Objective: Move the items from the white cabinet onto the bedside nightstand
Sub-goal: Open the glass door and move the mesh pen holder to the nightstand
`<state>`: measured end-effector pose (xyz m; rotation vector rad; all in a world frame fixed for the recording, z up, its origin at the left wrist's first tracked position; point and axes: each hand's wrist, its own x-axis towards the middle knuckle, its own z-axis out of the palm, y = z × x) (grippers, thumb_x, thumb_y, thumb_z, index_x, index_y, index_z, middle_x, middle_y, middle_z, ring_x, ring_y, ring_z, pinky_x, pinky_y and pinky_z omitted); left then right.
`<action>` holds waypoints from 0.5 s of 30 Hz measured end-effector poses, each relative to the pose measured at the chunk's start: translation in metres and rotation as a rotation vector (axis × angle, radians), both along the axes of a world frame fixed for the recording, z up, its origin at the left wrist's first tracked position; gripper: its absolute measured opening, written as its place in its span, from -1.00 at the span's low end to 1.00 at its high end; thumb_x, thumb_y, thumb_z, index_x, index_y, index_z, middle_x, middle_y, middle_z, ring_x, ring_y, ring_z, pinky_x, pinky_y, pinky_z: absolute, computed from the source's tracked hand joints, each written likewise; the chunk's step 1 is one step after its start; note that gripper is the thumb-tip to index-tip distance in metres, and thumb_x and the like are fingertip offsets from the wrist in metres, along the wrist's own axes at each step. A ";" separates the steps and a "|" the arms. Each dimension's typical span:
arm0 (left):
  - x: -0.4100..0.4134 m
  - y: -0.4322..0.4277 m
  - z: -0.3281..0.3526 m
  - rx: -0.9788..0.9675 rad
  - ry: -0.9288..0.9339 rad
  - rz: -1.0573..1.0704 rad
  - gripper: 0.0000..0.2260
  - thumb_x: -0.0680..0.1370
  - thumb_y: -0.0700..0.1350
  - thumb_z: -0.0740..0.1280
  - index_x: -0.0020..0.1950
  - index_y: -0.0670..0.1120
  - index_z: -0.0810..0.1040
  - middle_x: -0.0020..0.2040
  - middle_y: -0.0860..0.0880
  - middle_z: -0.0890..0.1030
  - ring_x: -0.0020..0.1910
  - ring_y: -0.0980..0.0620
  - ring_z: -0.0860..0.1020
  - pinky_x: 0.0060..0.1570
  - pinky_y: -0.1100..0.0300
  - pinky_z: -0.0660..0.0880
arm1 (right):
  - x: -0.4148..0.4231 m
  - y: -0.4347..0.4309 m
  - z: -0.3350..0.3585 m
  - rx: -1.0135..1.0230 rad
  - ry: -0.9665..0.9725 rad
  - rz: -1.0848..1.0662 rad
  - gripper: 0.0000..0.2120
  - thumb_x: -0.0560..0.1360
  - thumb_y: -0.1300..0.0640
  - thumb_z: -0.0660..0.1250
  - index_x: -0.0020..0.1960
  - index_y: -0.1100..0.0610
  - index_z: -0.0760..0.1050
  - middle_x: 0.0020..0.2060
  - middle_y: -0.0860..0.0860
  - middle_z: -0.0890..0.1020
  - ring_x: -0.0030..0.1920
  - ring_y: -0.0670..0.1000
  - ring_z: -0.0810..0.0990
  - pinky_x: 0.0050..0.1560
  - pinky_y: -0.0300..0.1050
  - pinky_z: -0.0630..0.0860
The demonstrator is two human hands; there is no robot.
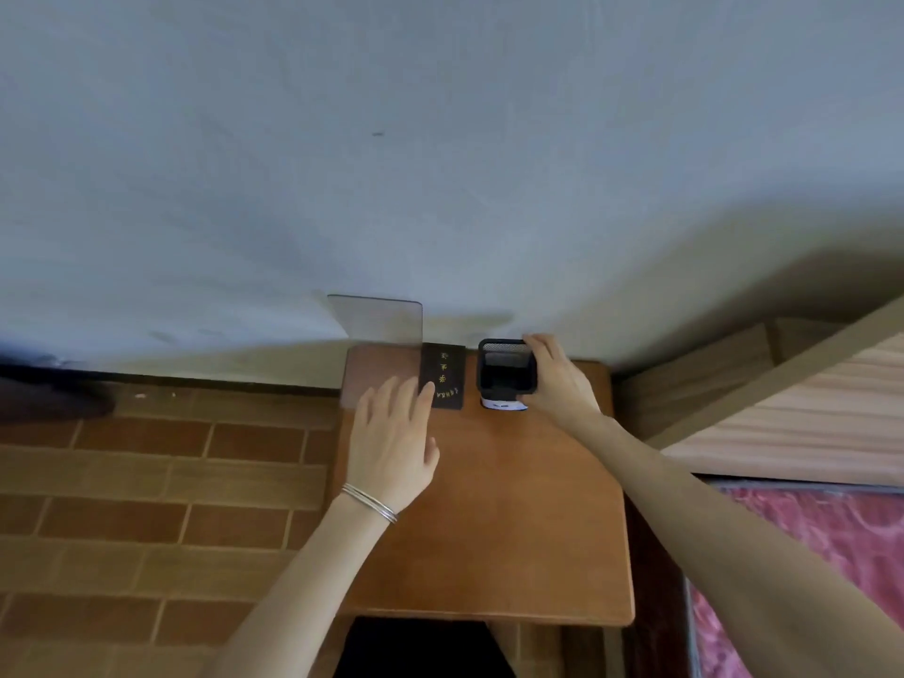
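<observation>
Mesh holder [506,371]: upright at rear of nightstand [513,506], near wall; right hand [557,379] fingers curled round it.
Dark booklet [442,374]: just beside holder; left hand [394,442] fingers straight, tips at its edge.
Handling: seat base flat before release.

**Bare forearms, thin silver bangles at one wrist**

Both arms are uncovered along all that shows of them, from the picture's lower edge up to the fingers. The left hand [391,447] carries the only thing worn: a small set of bangles [369,504] just behind it, at the wrist. They are slim, plain, silver-coloured hoops, wire-thin, lying close together and slightly fanned apart toward the thumb side. There seem to be three or four, but the exact count cannot be told. The right hand [557,379] and the wrist behind it are bare. The right forearm [724,521] lies in duller light than the left forearm [293,579]. The fingernails are too blurred to describe.
</observation>
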<state>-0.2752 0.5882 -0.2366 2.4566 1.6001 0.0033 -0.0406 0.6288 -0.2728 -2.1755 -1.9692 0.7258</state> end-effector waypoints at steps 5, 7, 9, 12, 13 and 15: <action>-0.002 -0.013 -0.032 -0.017 0.003 -0.018 -0.46 0.32 -0.06 0.46 0.26 -0.20 0.48 0.17 -0.19 0.55 0.19 -0.21 0.48 0.18 -0.15 0.42 | -0.006 0.008 -0.034 -0.003 0.064 -0.020 -0.30 0.31 0.21 0.42 0.39 0.10 0.24 0.36 -0.04 0.30 0.09 0.16 0.53 -0.08 -0.01 0.49; -0.003 -0.016 -0.038 -0.029 0.001 -0.008 -0.46 0.32 -0.05 0.46 0.26 -0.19 0.48 0.16 -0.19 0.55 0.19 -0.21 0.49 0.17 -0.14 0.43 | -0.008 0.011 -0.041 0.012 0.058 -0.034 -0.30 0.32 0.22 0.42 0.40 0.08 0.23 0.36 -0.06 0.29 0.08 0.16 0.53 -0.11 -0.01 0.50; -0.003 -0.018 -0.041 -0.035 -0.006 0.006 -0.46 0.32 -0.05 0.46 0.26 -0.19 0.48 0.15 -0.20 0.55 0.18 -0.21 0.49 0.17 -0.14 0.44 | -0.010 0.013 -0.045 0.037 0.054 -0.056 -0.32 0.34 0.23 0.40 0.40 0.09 0.23 0.37 -0.05 0.28 0.08 0.16 0.53 -0.13 0.00 0.52; -0.001 -0.019 -0.043 -0.032 -0.019 0.018 -0.46 0.31 -0.05 0.48 0.24 -0.18 0.49 0.15 -0.21 0.56 0.17 -0.21 0.50 0.16 -0.15 0.45 | -0.011 0.014 -0.049 0.082 0.037 -0.071 -0.35 0.35 0.27 0.37 0.39 0.11 0.25 0.38 -0.03 0.27 0.07 0.17 0.53 -0.15 0.02 0.54; 0.000 -0.018 -0.044 -0.029 -0.020 0.024 -0.46 0.30 -0.05 0.49 0.24 -0.18 0.50 0.15 -0.21 0.56 0.17 -0.22 0.51 0.15 -0.15 0.45 | -0.012 0.014 -0.050 0.089 0.023 -0.066 -0.35 0.34 0.28 0.37 0.39 0.12 0.25 0.38 0.00 0.27 0.05 0.19 0.54 -0.17 0.02 0.54; 0.001 -0.016 -0.045 -0.029 -0.018 0.035 -0.45 0.28 -0.05 0.51 0.22 -0.18 0.51 0.14 -0.22 0.57 0.16 -0.23 0.52 0.13 -0.17 0.45 | -0.013 0.012 -0.052 0.101 -0.002 -0.093 -0.37 0.33 0.30 0.36 0.37 0.13 0.28 0.35 0.10 0.27 0.01 0.25 0.54 -0.23 0.02 0.52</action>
